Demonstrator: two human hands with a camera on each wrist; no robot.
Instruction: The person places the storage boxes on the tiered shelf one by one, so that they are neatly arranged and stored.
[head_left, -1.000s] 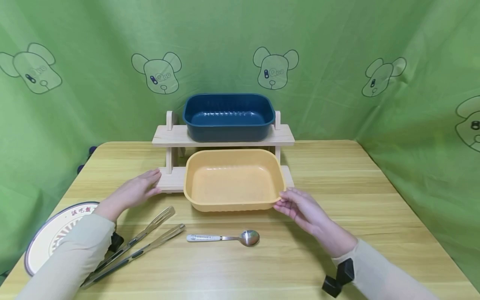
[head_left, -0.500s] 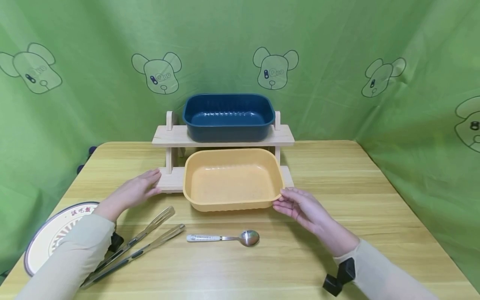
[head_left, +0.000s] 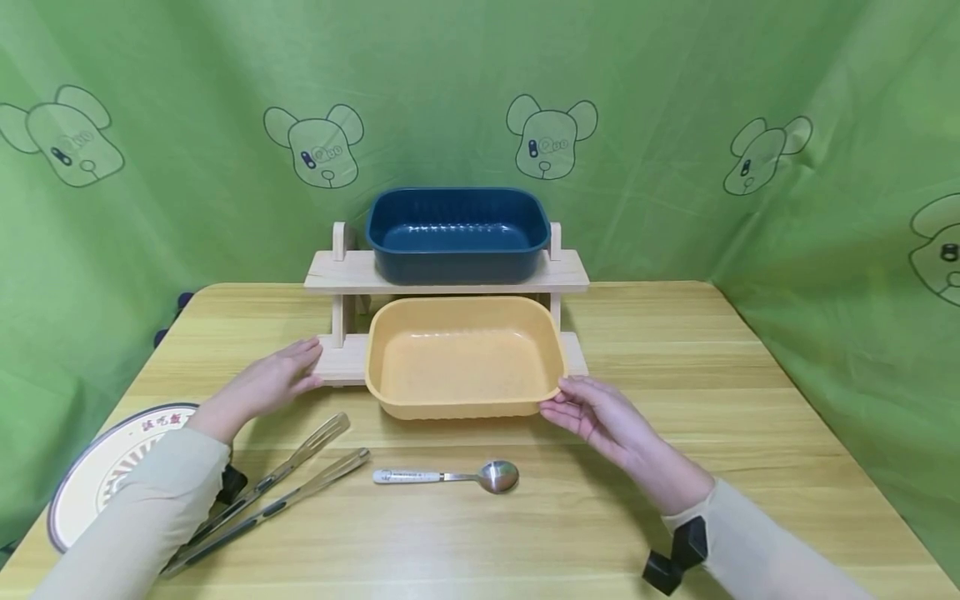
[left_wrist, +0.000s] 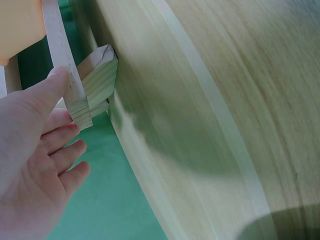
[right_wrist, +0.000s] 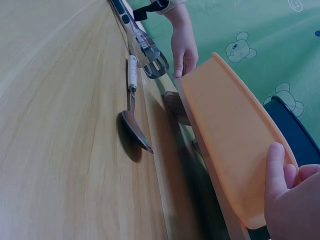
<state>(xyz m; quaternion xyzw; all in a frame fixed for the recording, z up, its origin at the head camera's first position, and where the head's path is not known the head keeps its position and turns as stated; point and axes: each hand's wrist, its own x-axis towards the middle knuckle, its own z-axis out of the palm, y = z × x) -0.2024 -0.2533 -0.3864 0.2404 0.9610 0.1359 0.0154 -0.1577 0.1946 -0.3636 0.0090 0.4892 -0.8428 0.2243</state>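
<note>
A yellow rectangular basin [head_left: 457, 411] sits on the lower tier of a two-tier wooden rack [head_left: 342, 363], its front overhanging the board. My right hand [head_left: 611, 423] pinches the basin's front right corner; in the right wrist view the thumb of that hand [right_wrist: 295, 207] lies on the outer wall and the fingers reach the rim. At the lower board's left end, my left hand [head_left: 273, 383] grips the wood. The left wrist view shows its thumb on one face of the board [left_wrist: 62, 47] and a finger on the other. A dark blue basin [head_left: 459, 267] stands on the upper tier.
A spoon [head_left: 498, 477] with a white patterned handle lies in front of the rack. Metal tongs [head_left: 277, 503] lie beside the left forearm, partly under it. A white plate [head_left: 93, 475] with a dark rim is at the left. Green cloth [head_left: 450, 83] hangs behind the table.
The yellow basin has shifted slightly left and back on the lower tier, with my right hand following at its corner. My left hand has stayed on the board.
</note>
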